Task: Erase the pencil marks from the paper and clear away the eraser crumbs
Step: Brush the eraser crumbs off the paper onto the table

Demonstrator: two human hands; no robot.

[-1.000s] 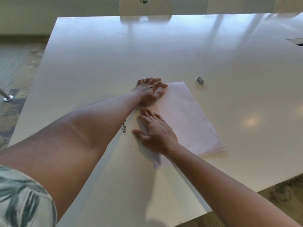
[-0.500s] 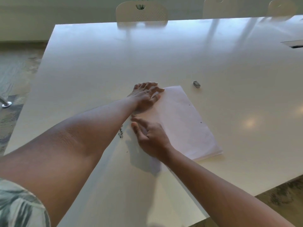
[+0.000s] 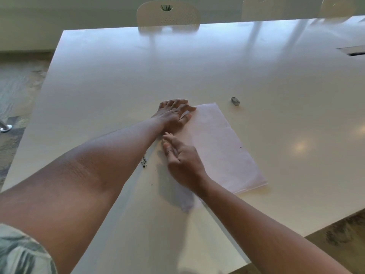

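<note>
A white sheet of paper (image 3: 221,147) lies at an angle on the white table (image 3: 138,76). My left hand (image 3: 173,115) rests flat on its far left corner, fingers spread, holding nothing. My right hand (image 3: 181,157) hovers edge-on over the paper's left side, fingers extended and slightly apart, empty. A small dark pile of eraser crumbs (image 3: 144,162) sits on the table just left of the paper, beside my left forearm. A few dark specks (image 3: 227,126) remain on the paper. A small grey eraser (image 3: 235,101) lies beyond the paper's far right corner.
White chairs (image 3: 167,14) stand along the table's far edge. A dark slot (image 3: 355,53) is cut into the table at the far right. The table's left edge drops to patterned carpet (image 3: 15,91), and the near right corner ends close to my right forearm.
My right hand has lifted from lying flat on the paper's left part to an edge-on pose and shifted slightly left. My left hand stays pressed on the corner.
</note>
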